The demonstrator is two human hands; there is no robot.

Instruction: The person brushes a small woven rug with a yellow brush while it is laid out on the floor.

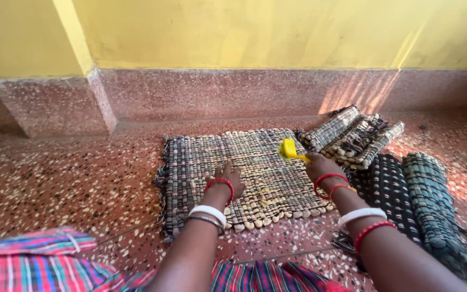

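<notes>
The left hand (226, 177) is resting flat, fingers spread, on the woven mat (233, 176) lying on the speckled floor (71, 178), pinning it near its front edge. The right hand (320, 165) is closed around the handle of a yellow brush (289, 149), whose head is sitting just above the mat's far right corner, slightly ahead and to the inside of that hand.

The mat is looking soft and floppy, a loose weave of cloth strips with fringed edges, so it would likely be bunching or sliding on the smooth floor unless held down; pressing with a flat palm, as the left hand is doing, seems the sound way to keep it in place. The brush appears light and rigid, best held by its handle.

Beyond the right hand, rolled mats (352, 135) are lying together; to its outer side, dark folded mats (417, 200) are lying on the floor.
</notes>
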